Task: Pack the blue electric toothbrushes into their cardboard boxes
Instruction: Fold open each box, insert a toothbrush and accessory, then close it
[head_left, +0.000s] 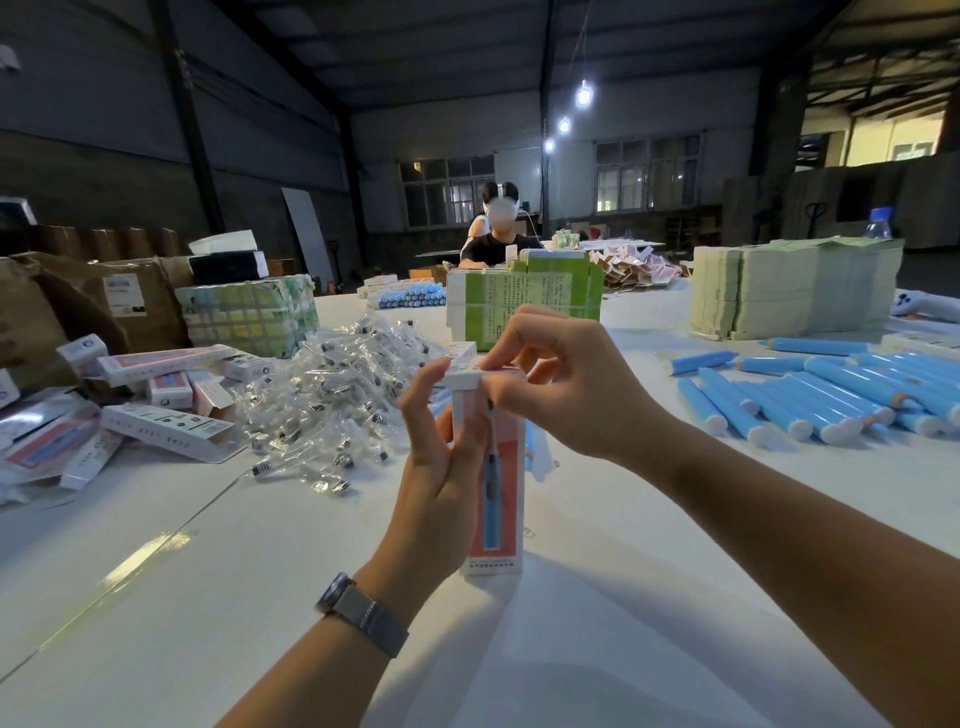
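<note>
Closing the top flap of one upright toothbrush box on the white table (218, 613).

Largest first: the table carries the stock of loose blue toothbrushes (826, 387) to the right, well apart from the work, a heap of clear-wrapped brush heads (332, 395) to the left, and finished or open boxes (156, 400) beyond that. The box in hand (493, 499) stands on end at centre, base on the table. The left hand (441, 452) grips its upper side with fingers wrapped round it; the right hand (566, 374) pinches the top flap (470, 375) at the edge. Whether a toothbrush is inside cannot be seen. Recommended: keep the box vertical and braced, seat the tuck tab squarely inside the front wall, then press the flap flat without crushing the corners.
</note>
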